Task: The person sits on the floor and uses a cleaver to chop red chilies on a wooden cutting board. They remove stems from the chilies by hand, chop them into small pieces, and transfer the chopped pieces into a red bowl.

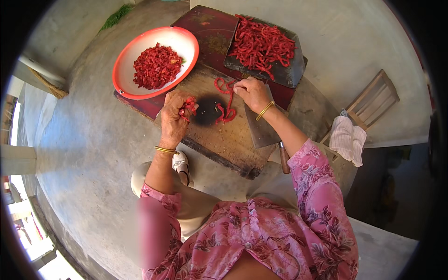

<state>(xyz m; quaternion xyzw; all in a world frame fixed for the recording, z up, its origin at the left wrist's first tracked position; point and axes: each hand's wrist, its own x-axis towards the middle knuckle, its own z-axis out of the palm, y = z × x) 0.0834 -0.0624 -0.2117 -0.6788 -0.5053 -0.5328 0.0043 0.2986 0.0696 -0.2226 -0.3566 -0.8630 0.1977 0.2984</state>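
In my left hand [176, 110] is a small bunch of red chili peppers [189, 106], gripped over the left edge of a worn wooden cutting board [224, 143]. My right hand [252, 91] pinches the end of a long, wrinkled red chili [230, 99] above the board. Other curled chilies lie by it, beside a dark patch on the wood with a few pale seeds. A cleaver [260, 127] rests flat on the board's right side, partly under my right forearm, its wooden handle [284, 159] jutting past the edge towards me.
Behind the board, a dark red painted table [206, 26] bears a red-rimmed white enamel basin [120, 66] of chopped chilies and a dark metal pan [297, 66] heaped with whole ones. A wooden chair [374, 99] with a striped cloth [344, 138] stands right. A broom [52, 85] is at left.
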